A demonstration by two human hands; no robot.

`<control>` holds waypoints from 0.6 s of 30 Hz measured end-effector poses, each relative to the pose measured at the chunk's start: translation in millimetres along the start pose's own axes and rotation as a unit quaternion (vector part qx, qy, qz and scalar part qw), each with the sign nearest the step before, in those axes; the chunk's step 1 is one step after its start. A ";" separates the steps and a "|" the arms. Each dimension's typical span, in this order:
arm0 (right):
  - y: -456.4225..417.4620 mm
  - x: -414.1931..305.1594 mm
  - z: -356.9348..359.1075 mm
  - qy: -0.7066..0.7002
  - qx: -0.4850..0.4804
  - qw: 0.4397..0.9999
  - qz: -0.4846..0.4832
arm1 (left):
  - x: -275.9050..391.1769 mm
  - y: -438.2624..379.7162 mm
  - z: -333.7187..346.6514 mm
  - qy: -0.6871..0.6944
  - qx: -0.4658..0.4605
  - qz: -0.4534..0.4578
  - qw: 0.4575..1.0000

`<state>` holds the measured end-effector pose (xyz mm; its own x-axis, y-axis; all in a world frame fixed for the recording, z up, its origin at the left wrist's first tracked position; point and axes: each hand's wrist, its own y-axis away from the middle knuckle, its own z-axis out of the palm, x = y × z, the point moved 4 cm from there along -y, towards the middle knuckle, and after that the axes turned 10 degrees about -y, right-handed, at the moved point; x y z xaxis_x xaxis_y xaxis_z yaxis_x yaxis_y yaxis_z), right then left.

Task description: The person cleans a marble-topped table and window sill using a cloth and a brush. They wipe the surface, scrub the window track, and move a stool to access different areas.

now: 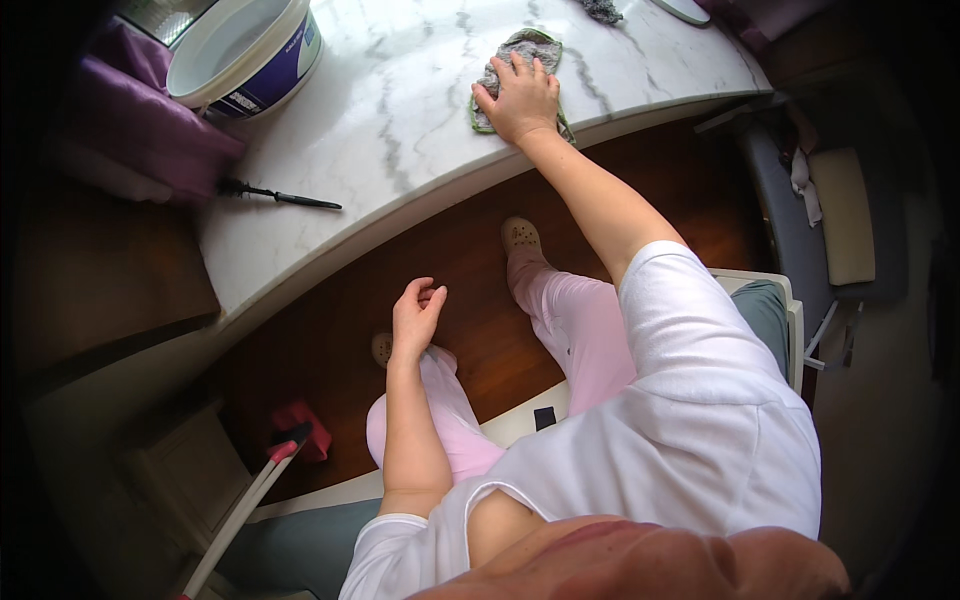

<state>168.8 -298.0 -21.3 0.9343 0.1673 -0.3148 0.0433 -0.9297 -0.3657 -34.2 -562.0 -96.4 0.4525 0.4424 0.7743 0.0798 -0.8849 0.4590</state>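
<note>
My right hand lies palm down on a grey cleaning cloth with green edging, its fingers spread. It holds the cloth against the white marble windowsill, close to the front edge; part of the cloth is hidden under the palm. Lower down, my left hand hangs in the air above my left leg, in front of the sill. Its fingers are loosely curled, with a gap to the thumb and nothing held. A black-handled brush lies on the sill to the left.
An oval white bucket with a printed label stands on the sill beside a purple curtain. A dark scrunched cloth lies at the far edge. Long-handled tools with red parts lean at lower left. A cushioned seat is at right.
</note>
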 end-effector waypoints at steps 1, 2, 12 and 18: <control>0.2 -1.6 -1.1 -0.003 -0.004 1.000 0.005 | -1.7 0.3 -2.8 0.001 0.006 -0.002 1.000; 1.6 -3.9 -3.0 -0.005 -0.019 1.000 0.014 | -4.3 1.2 -5.2 -0.015 0.007 -0.008 1.000; 0.1 -5.0 -7.9 -0.057 -0.027 0.998 0.016 | 14.9 12.1 -22.3 0.006 0.067 0.069 0.995; -2.5 -3.1 -10.5 -0.077 -0.032 0.996 0.030 | 111.7 -14.2 -32.6 0.043 0.152 0.229 0.960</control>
<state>169.6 -299.6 -10.2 0.8707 0.1542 -0.4670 0.0160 -0.9580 -0.2864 -13.8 -495.3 -2.3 0.4279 -0.0053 0.9038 0.1518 -0.9854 -0.0776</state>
